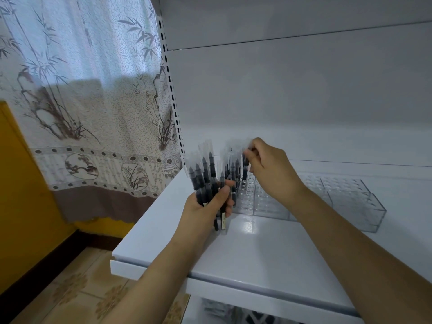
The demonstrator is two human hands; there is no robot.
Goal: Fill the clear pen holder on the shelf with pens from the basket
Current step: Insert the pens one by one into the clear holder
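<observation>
Soft, cool daylight comes through the curtain (77, 73) at upper left, brightest in its top half; the lower part turns dull and brownish. The scene is moderately lit, with no hard shadows. The shelf (264, 251) right of the curtain picks up a pale glare patch just below the clear holder (346, 206), whose walls show faint reflections and are hard to trace against the white back panel. The right hand (272, 170) and the pen wrappers at its fingers (251, 156) are smeared by motion blur; the left hand (208, 206) is sharper. Wide-angle distortion bends the slotted upright beside the curtain and stretches the forearms toward the bottom edge. The space under the shelf is dim and indistinct.
</observation>
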